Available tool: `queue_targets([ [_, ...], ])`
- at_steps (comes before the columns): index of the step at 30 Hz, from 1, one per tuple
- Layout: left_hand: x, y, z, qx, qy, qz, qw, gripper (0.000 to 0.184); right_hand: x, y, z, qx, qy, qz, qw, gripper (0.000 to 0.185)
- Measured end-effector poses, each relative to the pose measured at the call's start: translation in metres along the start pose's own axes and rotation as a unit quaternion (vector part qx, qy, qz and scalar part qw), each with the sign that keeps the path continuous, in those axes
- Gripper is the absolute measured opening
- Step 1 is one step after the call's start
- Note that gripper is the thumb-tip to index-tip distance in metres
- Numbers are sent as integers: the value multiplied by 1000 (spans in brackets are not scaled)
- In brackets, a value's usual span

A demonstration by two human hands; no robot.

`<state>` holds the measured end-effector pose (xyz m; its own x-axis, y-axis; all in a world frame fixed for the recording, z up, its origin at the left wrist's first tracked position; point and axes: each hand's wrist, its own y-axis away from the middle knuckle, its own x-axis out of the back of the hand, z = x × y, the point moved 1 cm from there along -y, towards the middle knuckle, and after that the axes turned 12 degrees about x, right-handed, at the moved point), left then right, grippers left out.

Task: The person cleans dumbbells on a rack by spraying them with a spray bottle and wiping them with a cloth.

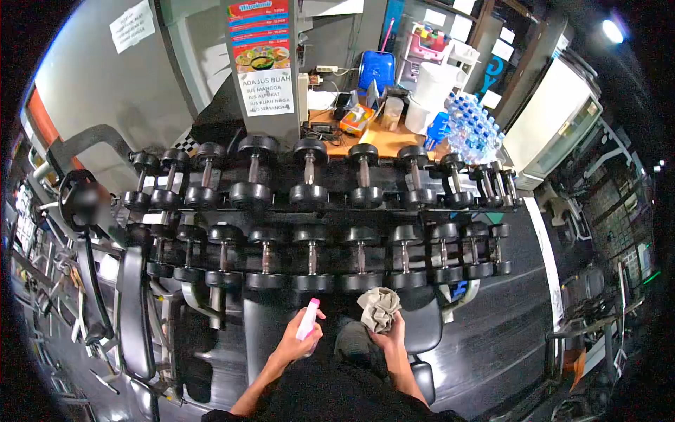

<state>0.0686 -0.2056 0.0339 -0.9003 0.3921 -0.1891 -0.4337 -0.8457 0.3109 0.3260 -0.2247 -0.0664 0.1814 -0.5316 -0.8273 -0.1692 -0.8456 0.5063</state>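
Observation:
My left hand (299, 342) is closed around a spray bottle (308, 321) with a pink and white top; most of its body is hidden by the hand and my dark clothing. In my right hand (391, 339) is a crumpled grey-beige cloth (380, 309), bunched above the fingers. Both hands are low and near my body, in front of a two-tier rack of black dumbbells. The closest dumbbells are a lower-row one (312, 257) with a metal handle and its neighbour (361, 259) to the right. Neither hand touches the rack.
Black padded benches (422, 327) stand below the rack. Behind it, a wooden desk (344, 149) carries boxes, cables and containers, with many water bottles (474, 130) at its right end. A white fridge (555, 126) stands at the right, and gym machines (91, 267) fill the left side.

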Motion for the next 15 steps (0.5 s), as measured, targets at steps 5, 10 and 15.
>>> queue_targets([
  [5, -1, -72, 22, -65, -16, 26, 997, 38, -36, -70, -21, -1, 39, 3, 999, 34],
  [10, -4, -155, 59, -32, -108, 6, 994, 36, -90, -130, -56, 0, 17, 13, 1000, 35],
  [15, -12, -238, 98, -65, -35, 81, 994, 32, -130, -187, -99, -16, -13, 22, 1000, 40],
])
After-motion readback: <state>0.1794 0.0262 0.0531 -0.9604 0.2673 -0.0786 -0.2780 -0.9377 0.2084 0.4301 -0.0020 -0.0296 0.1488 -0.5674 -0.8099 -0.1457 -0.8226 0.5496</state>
